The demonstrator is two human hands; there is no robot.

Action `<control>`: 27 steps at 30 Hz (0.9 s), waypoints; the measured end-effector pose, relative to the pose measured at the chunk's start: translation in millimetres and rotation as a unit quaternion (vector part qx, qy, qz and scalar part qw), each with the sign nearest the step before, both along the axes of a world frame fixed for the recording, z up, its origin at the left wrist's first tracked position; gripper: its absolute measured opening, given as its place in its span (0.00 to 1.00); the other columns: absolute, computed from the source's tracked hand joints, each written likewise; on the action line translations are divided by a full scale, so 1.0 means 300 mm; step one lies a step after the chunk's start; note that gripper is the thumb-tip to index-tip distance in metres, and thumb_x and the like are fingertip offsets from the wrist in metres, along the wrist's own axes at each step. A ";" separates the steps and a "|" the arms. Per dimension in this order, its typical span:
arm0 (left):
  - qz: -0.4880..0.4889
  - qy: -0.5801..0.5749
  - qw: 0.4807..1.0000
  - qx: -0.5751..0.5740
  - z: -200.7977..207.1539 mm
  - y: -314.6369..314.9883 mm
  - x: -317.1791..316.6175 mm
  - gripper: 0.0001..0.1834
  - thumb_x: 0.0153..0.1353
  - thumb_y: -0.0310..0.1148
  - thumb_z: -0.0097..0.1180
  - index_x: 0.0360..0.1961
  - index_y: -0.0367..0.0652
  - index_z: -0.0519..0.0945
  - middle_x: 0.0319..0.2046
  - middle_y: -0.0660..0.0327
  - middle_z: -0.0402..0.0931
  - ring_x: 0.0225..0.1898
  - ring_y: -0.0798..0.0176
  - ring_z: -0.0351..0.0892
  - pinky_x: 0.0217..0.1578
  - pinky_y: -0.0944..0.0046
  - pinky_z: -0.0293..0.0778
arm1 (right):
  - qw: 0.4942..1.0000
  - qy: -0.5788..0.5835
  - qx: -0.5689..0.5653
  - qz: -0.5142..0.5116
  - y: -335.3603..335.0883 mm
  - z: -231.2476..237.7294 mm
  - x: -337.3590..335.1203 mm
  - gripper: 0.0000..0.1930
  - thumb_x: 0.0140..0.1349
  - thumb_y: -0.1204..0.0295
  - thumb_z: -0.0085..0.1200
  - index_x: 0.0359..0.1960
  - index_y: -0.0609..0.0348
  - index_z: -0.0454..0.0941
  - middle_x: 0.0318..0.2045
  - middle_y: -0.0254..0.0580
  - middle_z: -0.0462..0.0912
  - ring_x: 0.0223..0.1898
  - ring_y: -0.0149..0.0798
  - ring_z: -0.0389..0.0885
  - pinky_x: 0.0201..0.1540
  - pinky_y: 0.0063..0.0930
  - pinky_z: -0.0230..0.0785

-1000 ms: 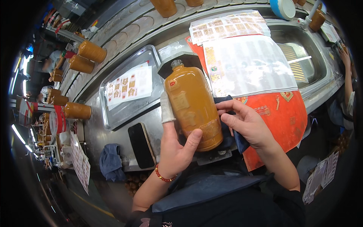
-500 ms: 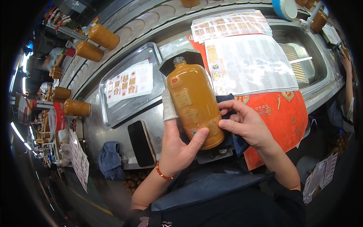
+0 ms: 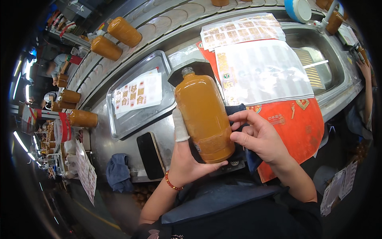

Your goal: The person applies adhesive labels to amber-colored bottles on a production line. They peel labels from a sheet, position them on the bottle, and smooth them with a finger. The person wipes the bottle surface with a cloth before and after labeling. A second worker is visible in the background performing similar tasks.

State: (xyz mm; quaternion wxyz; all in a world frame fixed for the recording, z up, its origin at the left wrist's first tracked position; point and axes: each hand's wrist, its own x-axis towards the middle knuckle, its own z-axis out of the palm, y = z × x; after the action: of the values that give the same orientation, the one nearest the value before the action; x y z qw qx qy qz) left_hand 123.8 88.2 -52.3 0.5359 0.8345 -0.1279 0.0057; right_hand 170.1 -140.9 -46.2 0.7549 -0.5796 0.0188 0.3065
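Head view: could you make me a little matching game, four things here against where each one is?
Things:
1. brown bottle
2. black phone
3. sticker sheet
4. blue rag

Places:
A. lying in the metal tray
B. hanging at the counter's near edge
C. held between the left hand and right hand
D. flat on the steel counter, below the tray

Pairs: 1-C, 2-D, 3-A, 4-B

A metal tray point(image 3: 119, 127) lies on the steel desk point(image 3: 99, 147), a sticker sheet point(image 3: 137, 92) inside it. Just below the tray lie a black phone point(image 3: 150, 155) and a blue cloth point(image 3: 118, 172). Beyond the tray, brown bottles point(image 3: 123, 31) ride a conveyor point(image 3: 167, 20). Right of the tray, a clear sheet point(image 3: 266, 71) covers red paper point(image 3: 298, 127).
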 end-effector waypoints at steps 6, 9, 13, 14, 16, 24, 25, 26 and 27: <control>-0.001 0.047 0.990 -0.130 -0.041 0.003 -0.011 0.56 0.63 0.43 0.68 0.78 0.30 0.41 0.76 0.46 0.51 0.77 0.49 0.52 0.74 0.52 0.51 | 1.000 0.005 0.009 -0.010 0.019 -0.023 0.003 0.26 0.64 0.71 0.68 0.60 0.67 0.72 0.44 0.35 0.74 0.26 0.14 0.69 0.30 0.09 0.64; 0.050 0.069 0.985 -0.149 -0.033 -0.042 -0.021 0.48 0.70 0.37 0.59 0.78 0.31 0.41 0.76 0.47 0.50 0.77 0.50 0.53 0.74 0.52 0.51 | 1.000 0.005 0.013 -0.013 0.024 -0.032 0.001 0.27 0.64 0.71 0.69 0.60 0.68 0.72 0.44 0.35 0.74 0.26 0.14 0.69 0.29 0.09 0.63; 0.075 0.050 0.984 -0.153 -0.032 -0.057 -0.017 0.45 0.69 0.36 0.60 0.76 0.28 0.47 0.70 0.45 0.62 0.70 0.51 0.64 0.70 0.54 0.60 | 1.000 0.008 0.010 -0.010 0.027 -0.027 0.002 0.27 0.64 0.70 0.69 0.60 0.68 0.72 0.44 0.35 0.74 0.25 0.14 0.69 0.28 0.09 0.63; 0.090 0.038 0.984 -0.151 -0.032 -0.060 -0.016 0.45 0.68 0.36 0.62 0.75 0.27 0.49 0.67 0.44 0.67 0.67 0.51 0.70 0.67 0.55 0.64 | 1.000 0.007 0.011 -0.012 0.027 -0.027 0.001 0.27 0.64 0.70 0.69 0.60 0.68 0.72 0.44 0.35 0.74 0.25 0.14 0.68 0.28 0.08 0.63; 0.091 0.040 0.984 -0.150 -0.029 -0.064 -0.016 0.45 0.68 0.36 0.62 0.75 0.27 0.49 0.67 0.44 0.67 0.67 0.51 0.70 0.67 0.55 0.64 | 1.000 0.005 0.013 -0.015 0.027 -0.029 0.000 0.27 0.64 0.70 0.69 0.60 0.68 0.72 0.44 0.34 0.74 0.24 0.14 0.68 0.28 0.08 0.62; 0.097 0.041 0.983 -0.152 -0.030 -0.075 -0.013 0.45 0.68 0.36 0.61 0.75 0.26 0.49 0.66 0.44 0.67 0.66 0.51 0.71 0.67 0.55 0.65 | 1.000 0.001 0.007 -0.018 0.022 -0.036 0.002 0.26 0.64 0.69 0.69 0.60 0.68 0.73 0.43 0.34 0.75 0.25 0.14 0.69 0.28 0.08 0.63; 0.094 0.037 0.985 -0.142 -0.031 -0.074 -0.010 0.45 0.68 0.35 0.61 0.75 0.26 0.49 0.66 0.44 0.67 0.66 0.51 0.71 0.67 0.55 0.65 | 1.000 0.000 0.003 -0.019 0.020 -0.035 0.003 0.26 0.64 0.69 0.68 0.60 0.68 0.73 0.42 0.34 0.76 0.25 0.14 0.70 0.29 0.08 0.64; 0.092 0.032 0.986 -0.133 -0.032 -0.071 -0.009 0.45 0.68 0.35 0.61 0.75 0.26 0.49 0.66 0.44 0.67 0.66 0.51 0.71 0.66 0.55 0.65 | 1.000 0.002 -0.003 -0.013 0.017 -0.033 0.005 0.24 0.67 0.68 0.66 0.60 0.68 0.73 0.42 0.34 0.77 0.27 0.16 0.71 0.30 0.09 0.65; 0.094 0.039 0.983 -0.153 -0.031 -0.073 -0.009 0.45 0.68 0.35 0.62 0.75 0.26 0.49 0.66 0.44 0.67 0.66 0.51 0.71 0.66 0.55 0.66 | 1.000 0.003 -0.008 -0.005 0.010 -0.030 0.012 0.23 0.69 0.67 0.63 0.59 0.67 0.74 0.41 0.34 0.78 0.28 0.17 0.73 0.32 0.10 0.66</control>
State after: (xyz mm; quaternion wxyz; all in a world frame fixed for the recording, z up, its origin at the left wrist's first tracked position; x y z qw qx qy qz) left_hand 121.2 66.3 -61.7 0.6590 0.7505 -0.0255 0.0428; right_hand 173.8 -137.9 -55.2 0.7515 -0.5850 0.0266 0.3038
